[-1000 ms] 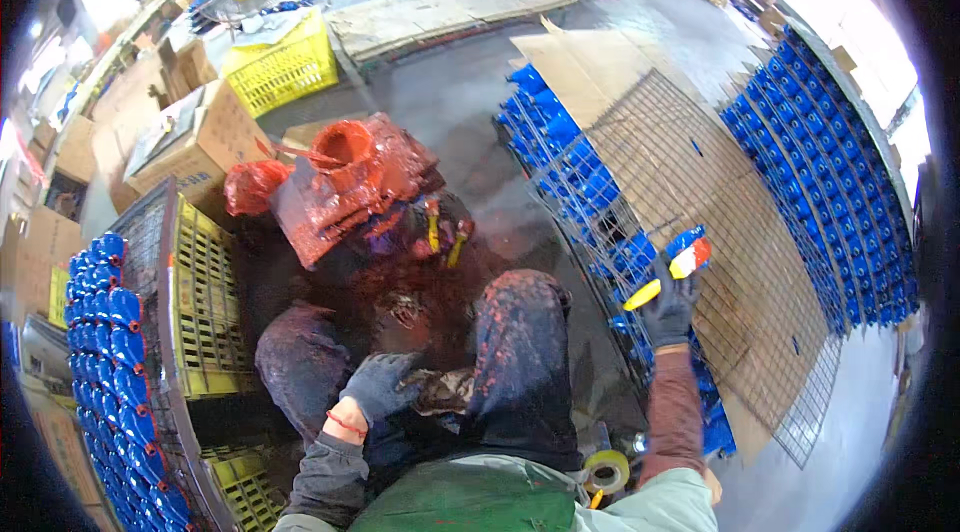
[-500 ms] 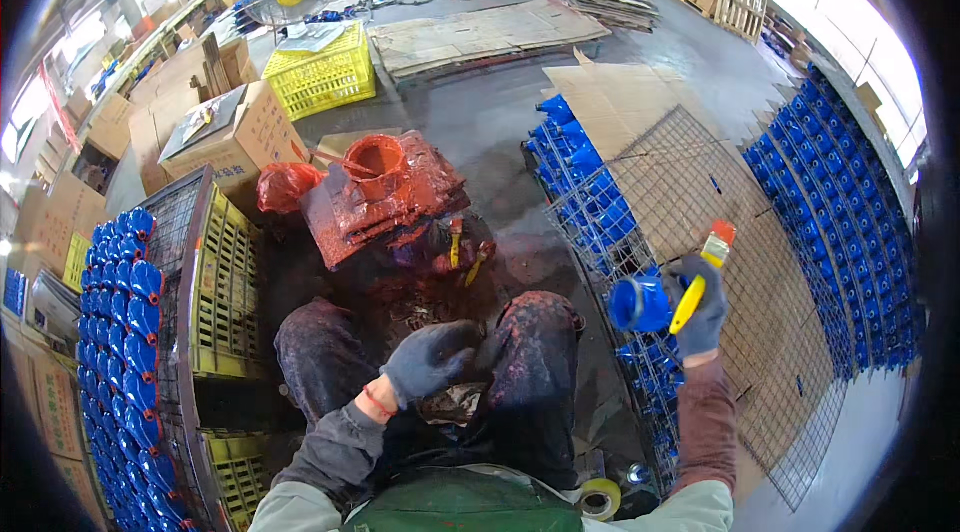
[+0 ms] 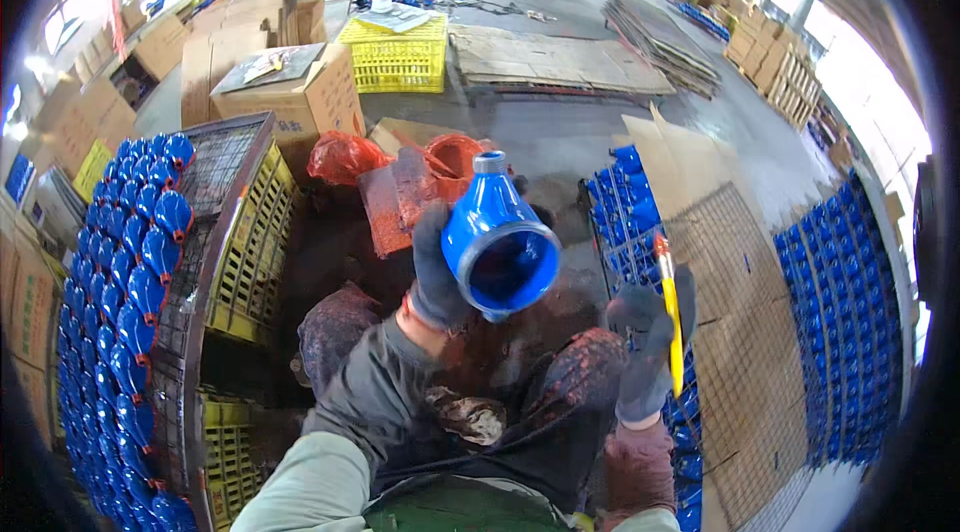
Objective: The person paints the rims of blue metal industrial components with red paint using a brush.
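Observation:
My left hand (image 3: 435, 277), in a grey glove, is wrapped round the side of a glossy blue bell-shaped metal fitting (image 3: 490, 222) above my lap. The fitting's narrow neck points up and away, while its wide hollow mouth faces me. To the right, my gloved right hand (image 3: 642, 357) grips a paintbrush (image 3: 673, 322) with a yellow handle and red-stained bristles pointing up. Beyond the fitting lies a red-smeared paint pot (image 3: 455, 154), partly hidden, next to a paint-caked board (image 3: 385, 212) and a red plastic bag (image 3: 345, 158).
On my left, a wire rack (image 3: 215, 177) over yellow crates (image 3: 250, 252) bears rows of blue fittings with red rims (image 3: 140, 302). Blue fittings (image 3: 625, 202), cardboard and wire mesh (image 3: 745, 322) lie to my right, with more stacked fittings (image 3: 850, 302) beyond. A carton (image 3: 300, 97) and yellow crate (image 3: 395, 57) stand ahead.
The blue fitting has passed from my right hand to my left and moved from the right side to the centre. My right hand has moved lower and leftward, keeping the brush.

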Tool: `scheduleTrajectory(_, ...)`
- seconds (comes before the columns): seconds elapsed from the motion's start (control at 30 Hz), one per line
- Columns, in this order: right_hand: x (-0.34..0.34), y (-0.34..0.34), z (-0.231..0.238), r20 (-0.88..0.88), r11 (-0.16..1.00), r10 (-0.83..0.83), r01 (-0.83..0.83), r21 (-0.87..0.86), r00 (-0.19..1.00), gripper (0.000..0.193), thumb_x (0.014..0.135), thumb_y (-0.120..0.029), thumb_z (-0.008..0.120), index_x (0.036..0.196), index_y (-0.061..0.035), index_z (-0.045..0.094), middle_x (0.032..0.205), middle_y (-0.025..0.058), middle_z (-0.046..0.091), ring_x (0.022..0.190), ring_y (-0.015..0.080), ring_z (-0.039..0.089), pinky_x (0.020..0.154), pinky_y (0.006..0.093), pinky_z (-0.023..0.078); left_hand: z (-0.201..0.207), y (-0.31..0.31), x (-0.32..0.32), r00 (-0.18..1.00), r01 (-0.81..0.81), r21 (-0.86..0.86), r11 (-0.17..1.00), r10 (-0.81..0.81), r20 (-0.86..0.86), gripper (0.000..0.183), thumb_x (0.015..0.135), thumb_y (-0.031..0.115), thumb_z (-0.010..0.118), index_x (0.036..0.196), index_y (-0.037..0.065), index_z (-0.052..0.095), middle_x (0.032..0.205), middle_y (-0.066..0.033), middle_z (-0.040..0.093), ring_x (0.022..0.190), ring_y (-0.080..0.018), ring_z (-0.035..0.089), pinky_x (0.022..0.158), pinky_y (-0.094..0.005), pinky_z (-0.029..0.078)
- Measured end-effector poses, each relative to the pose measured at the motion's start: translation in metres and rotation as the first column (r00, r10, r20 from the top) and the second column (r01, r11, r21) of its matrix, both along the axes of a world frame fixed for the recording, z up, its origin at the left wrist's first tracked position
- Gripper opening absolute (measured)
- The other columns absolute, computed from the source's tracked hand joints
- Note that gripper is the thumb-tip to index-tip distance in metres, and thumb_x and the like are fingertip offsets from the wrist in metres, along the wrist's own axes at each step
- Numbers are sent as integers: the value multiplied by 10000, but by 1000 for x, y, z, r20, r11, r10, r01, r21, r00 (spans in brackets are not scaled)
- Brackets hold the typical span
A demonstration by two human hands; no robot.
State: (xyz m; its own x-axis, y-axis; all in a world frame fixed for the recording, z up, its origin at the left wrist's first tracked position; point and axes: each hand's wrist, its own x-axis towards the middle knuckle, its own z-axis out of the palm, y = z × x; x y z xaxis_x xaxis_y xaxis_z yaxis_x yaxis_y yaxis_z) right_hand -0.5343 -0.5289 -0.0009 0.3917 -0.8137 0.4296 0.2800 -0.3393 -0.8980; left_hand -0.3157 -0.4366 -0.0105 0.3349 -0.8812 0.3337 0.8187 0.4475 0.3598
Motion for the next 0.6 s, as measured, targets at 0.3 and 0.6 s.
scheduleTrajectory(0.3,139,-51,-65,-141,984,131,-111,141,981,295,944,-116,628,1228,-40,611,981,-7,617,707,36,501,571,183,399,-49,45,106,784,-500,337,798,582,-216,669,911,597,473,1260,33,555,1198,-189,642,1061,-313,647,978,-460,502)
scheduleTrajectory(0.6,308,-141,-141,-500,965,48,-169,-199,865,289,920,-259,641,1071,-14,662,963,96,698,875,159,642,807,308,497,-39,92,134,752,-579,-87,811,490,-441,595,929,423,583,1394,72,460,1427,-158,484,1288,-346,478,1079,-556,370)
